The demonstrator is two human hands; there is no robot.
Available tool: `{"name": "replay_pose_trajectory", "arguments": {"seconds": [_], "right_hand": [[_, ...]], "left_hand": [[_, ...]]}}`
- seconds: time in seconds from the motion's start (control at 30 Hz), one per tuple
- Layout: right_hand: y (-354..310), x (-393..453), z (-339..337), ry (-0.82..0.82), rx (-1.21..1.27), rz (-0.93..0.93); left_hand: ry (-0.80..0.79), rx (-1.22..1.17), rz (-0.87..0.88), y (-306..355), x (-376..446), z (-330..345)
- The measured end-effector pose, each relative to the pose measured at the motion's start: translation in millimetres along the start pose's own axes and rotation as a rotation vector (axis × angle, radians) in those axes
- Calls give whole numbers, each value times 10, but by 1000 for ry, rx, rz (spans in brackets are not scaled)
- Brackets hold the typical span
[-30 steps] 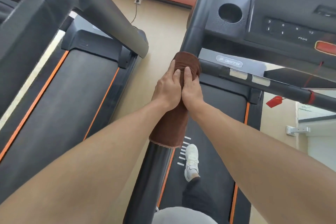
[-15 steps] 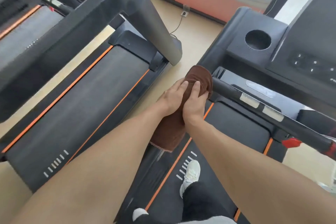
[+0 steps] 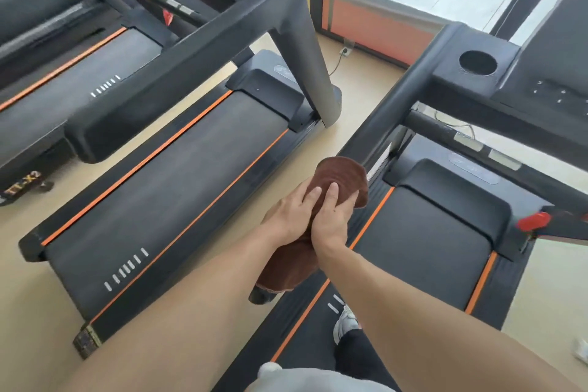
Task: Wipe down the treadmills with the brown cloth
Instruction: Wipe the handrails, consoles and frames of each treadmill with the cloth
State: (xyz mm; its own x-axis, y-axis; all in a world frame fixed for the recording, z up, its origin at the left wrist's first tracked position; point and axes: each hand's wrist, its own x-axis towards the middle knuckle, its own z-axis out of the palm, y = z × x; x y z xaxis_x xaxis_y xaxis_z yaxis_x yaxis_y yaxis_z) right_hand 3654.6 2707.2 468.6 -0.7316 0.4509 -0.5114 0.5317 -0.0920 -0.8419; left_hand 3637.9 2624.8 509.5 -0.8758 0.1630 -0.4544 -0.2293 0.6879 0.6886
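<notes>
Brown cloth (image 3: 342, 175) draped over treadmill handrail (image 3: 378, 124); our left hand (image 3: 291, 212) and right hand (image 3: 329, 216) wrap it together. Soft, light, likely bunches; we grip through to the rail.

The brown cloth (image 3: 342, 177) is covering the handrail beneath it, and the left hand (image 3: 291, 212) and right hand (image 3: 331, 219) are hiding the cloth's middle, so how firmly the fingers are gripping is unclear. The right treadmill's console (image 3: 553, 51) is running off the right edge. A shoe (image 3: 345, 325) is half hidden behind the right forearm. Lettering on a small object (image 3: 24, 186) at far left is blurring.
</notes>
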Motion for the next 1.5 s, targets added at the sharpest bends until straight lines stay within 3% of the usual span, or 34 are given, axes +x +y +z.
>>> {"name": "replay_pose_trajectory", "arguments": {"seconds": [0.17, 0.3, 0.43, 0.53, 0.7, 0.9, 1.03, 1.23, 1.4, 1.5], "right_hand": [[270, -511, 120, -19, 7, 21], [394, -754, 172, -27, -3, 13], [380, -724, 195, -22, -71, 19], [281, -617, 246, 31, -91, -16], [20, -249, 288, 162, -133, -95], [-350, 318, 134, 205, -158, -113], [-480, 726, 6, 204, -123, -111], [-849, 1474, -338, 53, -35, -89], [-1157, 1708, -694, -125, -117, 120], [-1335, 1724, -994, -156, 12, 241]], "left_hand": [[22, 10, -25, -477, -429, -9], [151, -130, -14, -793, -670, 89], [308, -109, 18, -848, -751, 168], [210, -64, -15, -800, -610, 118], [-6, -150, -37, -485, -207, -58], [-63, -246, -18, -63, 401, 0], [-39, -190, 25, 225, 767, 77], [72, 69, 85, 878, 1452, 247], [183, 132, 83, 1249, 1676, 323], [252, 168, 92, 1402, 1739, 378]]}}
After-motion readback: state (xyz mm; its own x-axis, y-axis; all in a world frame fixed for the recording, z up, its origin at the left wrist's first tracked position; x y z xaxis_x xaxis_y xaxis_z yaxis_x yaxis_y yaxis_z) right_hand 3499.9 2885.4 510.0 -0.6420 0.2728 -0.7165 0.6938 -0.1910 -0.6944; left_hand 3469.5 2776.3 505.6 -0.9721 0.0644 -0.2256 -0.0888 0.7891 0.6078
